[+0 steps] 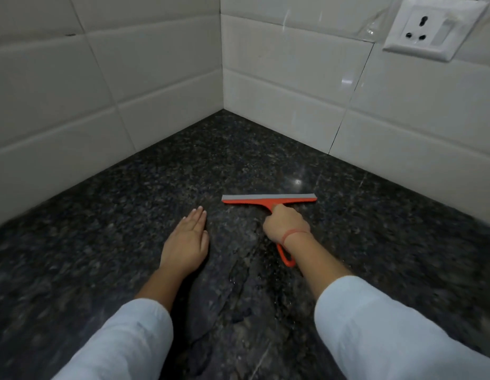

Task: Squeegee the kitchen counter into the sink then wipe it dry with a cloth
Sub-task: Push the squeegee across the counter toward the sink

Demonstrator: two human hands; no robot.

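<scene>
An orange squeegee (268,199) with a grey rubber blade lies blade-down on the dark speckled granite counter (128,215), its blade facing the corner of the walls. My right hand (286,224) is closed around its handle, whose looped end sticks out below my wrist. My left hand (187,241) rests flat on the counter to the left of the squeegee, fingers together, holding nothing. Streaks of water show on the counter between my forearms. Neither sink nor cloth is in view.
White tiled walls (101,91) meet in a corner just beyond the squeegee. A white wall socket with a switch (430,28) sits on the right wall, high up.
</scene>
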